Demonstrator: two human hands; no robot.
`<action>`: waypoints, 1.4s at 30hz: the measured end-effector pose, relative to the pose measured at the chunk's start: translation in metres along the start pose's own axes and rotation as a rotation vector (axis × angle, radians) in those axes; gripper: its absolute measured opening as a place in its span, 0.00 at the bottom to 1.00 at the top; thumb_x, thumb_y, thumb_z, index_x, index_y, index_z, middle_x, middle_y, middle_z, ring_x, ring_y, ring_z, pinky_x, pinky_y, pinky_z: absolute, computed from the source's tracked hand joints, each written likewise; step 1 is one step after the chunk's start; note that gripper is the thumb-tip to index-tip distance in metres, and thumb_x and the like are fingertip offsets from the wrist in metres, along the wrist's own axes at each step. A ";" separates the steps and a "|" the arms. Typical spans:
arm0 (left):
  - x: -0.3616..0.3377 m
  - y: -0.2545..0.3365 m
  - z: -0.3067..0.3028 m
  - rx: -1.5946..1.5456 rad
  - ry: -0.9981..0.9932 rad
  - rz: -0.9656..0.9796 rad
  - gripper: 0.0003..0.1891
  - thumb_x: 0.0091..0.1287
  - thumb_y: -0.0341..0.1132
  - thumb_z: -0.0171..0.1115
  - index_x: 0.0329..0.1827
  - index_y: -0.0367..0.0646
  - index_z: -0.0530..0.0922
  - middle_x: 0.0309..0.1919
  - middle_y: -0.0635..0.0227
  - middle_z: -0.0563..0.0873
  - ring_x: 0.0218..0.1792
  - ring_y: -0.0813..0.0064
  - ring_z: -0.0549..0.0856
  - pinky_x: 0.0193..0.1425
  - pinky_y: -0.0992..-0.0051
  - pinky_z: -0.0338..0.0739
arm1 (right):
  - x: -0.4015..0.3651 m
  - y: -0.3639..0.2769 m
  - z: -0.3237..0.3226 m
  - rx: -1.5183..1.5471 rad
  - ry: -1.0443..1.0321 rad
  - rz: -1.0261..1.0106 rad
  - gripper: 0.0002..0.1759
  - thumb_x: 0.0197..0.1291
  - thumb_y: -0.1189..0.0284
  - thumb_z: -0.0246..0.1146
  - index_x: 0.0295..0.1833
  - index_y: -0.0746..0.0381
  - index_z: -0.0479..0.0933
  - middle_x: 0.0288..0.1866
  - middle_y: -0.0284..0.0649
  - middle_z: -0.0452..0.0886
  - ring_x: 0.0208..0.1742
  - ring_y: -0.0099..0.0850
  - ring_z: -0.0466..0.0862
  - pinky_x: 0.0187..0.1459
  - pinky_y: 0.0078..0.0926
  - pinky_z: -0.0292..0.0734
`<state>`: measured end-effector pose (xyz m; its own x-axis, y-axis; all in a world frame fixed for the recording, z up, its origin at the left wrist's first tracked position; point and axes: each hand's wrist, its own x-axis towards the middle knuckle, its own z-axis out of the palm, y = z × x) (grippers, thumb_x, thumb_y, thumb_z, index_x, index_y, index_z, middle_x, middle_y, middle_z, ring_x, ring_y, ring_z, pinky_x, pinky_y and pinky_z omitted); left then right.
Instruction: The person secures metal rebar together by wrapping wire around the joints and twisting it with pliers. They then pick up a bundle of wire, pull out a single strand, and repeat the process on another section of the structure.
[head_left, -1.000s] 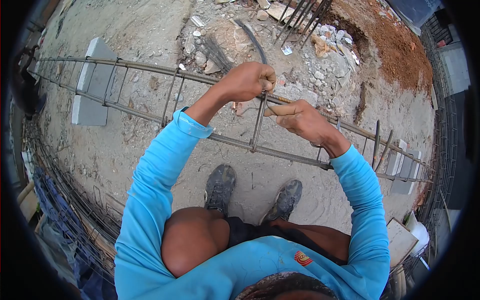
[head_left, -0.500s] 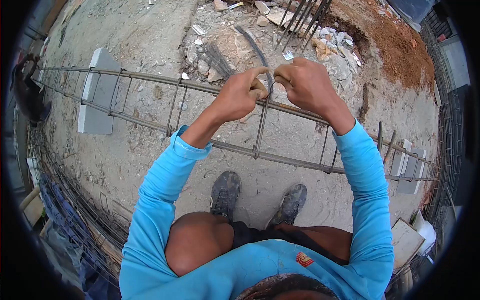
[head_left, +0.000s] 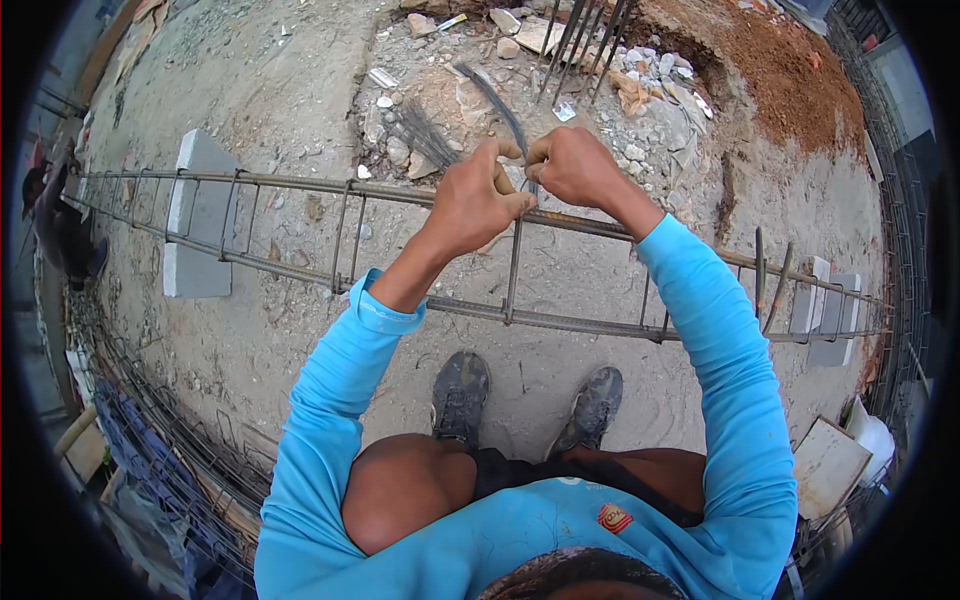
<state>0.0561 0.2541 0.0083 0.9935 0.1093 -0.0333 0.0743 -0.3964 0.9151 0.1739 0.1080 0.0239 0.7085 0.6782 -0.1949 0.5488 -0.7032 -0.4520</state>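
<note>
A long rebar cage (head_left: 420,193) of ribbed bars and stirrups lies across in front of me. My left hand (head_left: 483,200) is curled at its far bar, index finger and thumb bent towards the joint with a stirrup (head_left: 514,265). What its fingertips hold I cannot tell. Facing it, my right hand (head_left: 582,172) is closed in a pinch just above the same bar. A short dark strand of tie wire (head_left: 526,186) shows between the fingers of both hands. Behind them, a dark curved strip (head_left: 495,98) runs over the ground up to the fingers.
Concrete blocks (head_left: 200,225) (head_left: 835,320) prop the cage at both ends. A bundle of thin wires (head_left: 425,138) lies among rubble beyond it. Upright rebars (head_left: 585,45) rise at the back. At the far left a person (head_left: 65,215) bends by the cage's end. More rebar (head_left: 165,430) lies at lower left.
Both hands have shifted slightly left and down in the view. The left thumb now points at the bar, and the right hand is closer to the left. The view itself has moved a little.
</note>
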 end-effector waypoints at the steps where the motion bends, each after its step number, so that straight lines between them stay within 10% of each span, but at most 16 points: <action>1: 0.001 0.000 0.002 0.054 0.026 -0.003 0.25 0.58 0.28 0.73 0.59 0.32 0.75 0.23 0.66 0.84 0.22 0.80 0.80 0.28 0.74 0.74 | -0.002 0.001 -0.002 -0.004 -0.038 0.017 0.12 0.50 0.72 0.60 0.36 0.56 0.90 0.34 0.54 0.86 0.39 0.54 0.86 0.43 0.48 0.82; 11: 0.009 -0.003 -0.011 -0.004 -0.037 -0.113 0.23 0.64 0.30 0.71 0.60 0.29 0.75 0.26 0.65 0.85 0.30 0.78 0.83 0.34 0.75 0.77 | -0.049 -0.038 -0.030 -0.241 -0.259 -0.170 0.10 0.49 0.74 0.62 0.33 0.61 0.88 0.28 0.54 0.85 0.33 0.51 0.86 0.36 0.44 0.79; 14: 0.009 -0.001 -0.027 -0.318 -0.193 -0.191 0.20 0.74 0.27 0.58 0.66 0.28 0.70 0.38 0.58 0.88 0.42 0.73 0.87 0.48 0.73 0.80 | -0.021 -0.037 -0.037 0.939 -0.362 0.419 0.10 0.60 0.77 0.60 0.30 0.69 0.83 0.18 0.31 0.74 0.19 0.23 0.69 0.21 0.27 0.65; 17: 0.012 -0.015 -0.023 -0.324 -0.204 -0.159 0.21 0.73 0.26 0.58 0.67 0.29 0.68 0.41 0.55 0.88 0.45 0.71 0.88 0.52 0.70 0.81 | -0.001 -0.016 -0.023 1.506 -0.428 0.763 0.13 0.69 0.73 0.59 0.44 0.75 0.80 0.14 0.24 0.66 0.13 0.20 0.57 0.17 0.22 0.55; 21: 0.006 -0.010 -0.024 -0.245 -0.231 -0.147 0.23 0.70 0.23 0.56 0.68 0.29 0.68 0.43 0.52 0.88 0.45 0.68 0.88 0.53 0.69 0.81 | -0.024 -0.021 -0.034 1.525 -0.431 0.581 0.15 0.75 0.71 0.52 0.45 0.71 0.81 0.20 0.32 0.75 0.15 0.22 0.67 0.21 0.21 0.69; 26: -0.003 -0.012 -0.022 -0.106 -0.197 0.010 0.20 0.67 0.31 0.65 0.61 0.35 0.77 0.36 0.58 0.89 0.36 0.70 0.85 0.43 0.66 0.78 | -0.094 0.061 -0.079 0.387 0.226 0.016 0.18 0.69 0.65 0.63 0.53 0.71 0.81 0.29 0.45 0.85 0.26 0.32 0.81 0.31 0.35 0.76; 29: 0.000 -0.017 -0.012 -0.046 -0.167 0.071 0.20 0.64 0.40 0.71 0.54 0.38 0.79 0.30 0.60 0.85 0.32 0.68 0.83 0.39 0.65 0.74 | -0.154 0.236 -0.073 -0.511 0.546 0.138 0.38 0.55 0.74 0.72 0.72 0.68 0.67 0.61 0.59 0.75 0.61 0.52 0.77 0.58 0.42 0.75; 31: -0.002 -0.011 -0.007 0.032 -0.110 0.086 0.16 0.66 0.43 0.69 0.46 0.39 0.80 0.26 0.61 0.84 0.29 0.69 0.82 0.35 0.63 0.72 | -0.185 0.268 -0.086 -0.437 0.410 0.435 0.37 0.60 0.73 0.70 0.73 0.67 0.65 0.70 0.60 0.71 0.71 0.58 0.70 0.73 0.47 0.63; 35: 0.002 -0.014 0.010 0.201 0.141 0.064 0.23 0.70 0.51 0.63 0.25 0.40 0.78 0.17 0.61 0.79 0.21 0.68 0.79 0.30 0.61 0.70 | -0.245 0.308 -0.087 -0.976 -0.233 0.196 0.26 0.74 0.66 0.56 0.72 0.67 0.70 0.57 0.54 0.83 0.52 0.43 0.84 0.54 0.40 0.79; 42: 0.005 -0.019 0.019 -0.002 0.242 0.000 0.29 0.75 0.52 0.57 0.20 0.38 0.78 0.14 0.61 0.79 0.18 0.67 0.80 0.27 0.61 0.70 | -0.248 0.191 -0.107 -0.579 -0.007 0.661 0.40 0.70 0.46 0.57 0.74 0.68 0.67 0.64 0.63 0.77 0.66 0.56 0.76 0.66 0.48 0.72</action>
<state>0.0613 0.2446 -0.0174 0.9437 0.3248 0.0632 0.0742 -0.3941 0.9161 0.1510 -0.2174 0.0793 0.9592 0.0942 -0.2667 0.1675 -0.9489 0.2674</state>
